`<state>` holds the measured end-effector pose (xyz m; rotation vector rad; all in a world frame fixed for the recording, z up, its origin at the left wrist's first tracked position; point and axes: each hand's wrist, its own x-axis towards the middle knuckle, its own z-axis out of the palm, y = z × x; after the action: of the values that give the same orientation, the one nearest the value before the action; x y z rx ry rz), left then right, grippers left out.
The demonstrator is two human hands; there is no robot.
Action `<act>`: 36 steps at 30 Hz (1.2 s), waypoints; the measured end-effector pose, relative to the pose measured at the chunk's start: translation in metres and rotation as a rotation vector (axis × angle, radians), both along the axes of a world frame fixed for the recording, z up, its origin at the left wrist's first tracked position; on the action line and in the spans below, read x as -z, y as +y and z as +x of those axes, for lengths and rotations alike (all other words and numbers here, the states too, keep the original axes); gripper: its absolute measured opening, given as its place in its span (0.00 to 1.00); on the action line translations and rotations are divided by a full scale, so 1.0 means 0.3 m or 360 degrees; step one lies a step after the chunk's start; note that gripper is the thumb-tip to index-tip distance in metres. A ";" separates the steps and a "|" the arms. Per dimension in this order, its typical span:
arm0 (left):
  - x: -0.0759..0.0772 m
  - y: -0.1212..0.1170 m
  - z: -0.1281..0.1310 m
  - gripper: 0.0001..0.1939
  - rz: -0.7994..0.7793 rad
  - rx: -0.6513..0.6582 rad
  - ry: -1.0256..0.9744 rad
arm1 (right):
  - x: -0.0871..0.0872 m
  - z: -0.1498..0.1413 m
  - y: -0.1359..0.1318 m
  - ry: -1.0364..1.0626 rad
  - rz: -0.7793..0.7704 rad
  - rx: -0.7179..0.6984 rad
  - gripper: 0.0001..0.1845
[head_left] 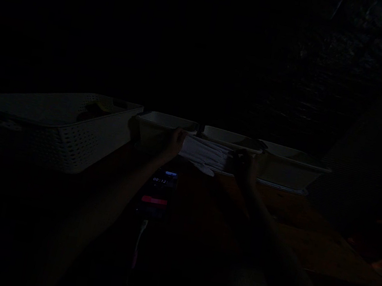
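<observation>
The scene is very dark. My left hand (175,141) and my right hand (244,166) each grip one end of a white folded cloth (205,154), held between them just above a wooden table (306,238). Both hands look closed on the cloth's edges. The cloth hangs in front of a row of shallow white bins (228,137).
A large white perforated basket (58,131) stands at the left. A phone (157,193) with a lit timer screen lies on the table below my hands, a cable trailing from it. Another white bin (291,171) sits at the right. The background is black.
</observation>
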<state>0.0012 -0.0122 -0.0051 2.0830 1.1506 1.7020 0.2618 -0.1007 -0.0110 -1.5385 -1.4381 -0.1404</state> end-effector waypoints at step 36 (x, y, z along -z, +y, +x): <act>-0.003 -0.054 0.055 0.12 -0.0265 0.0808 0.0330 | 0.005 -0.133 -0.063 0.0311 -0.0460 -0.1124 0.25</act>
<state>0.0178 -0.0283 -0.0041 2.2336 0.6916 1.1429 0.2220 -0.1196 -0.0125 -1.1331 -1.8033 0.6455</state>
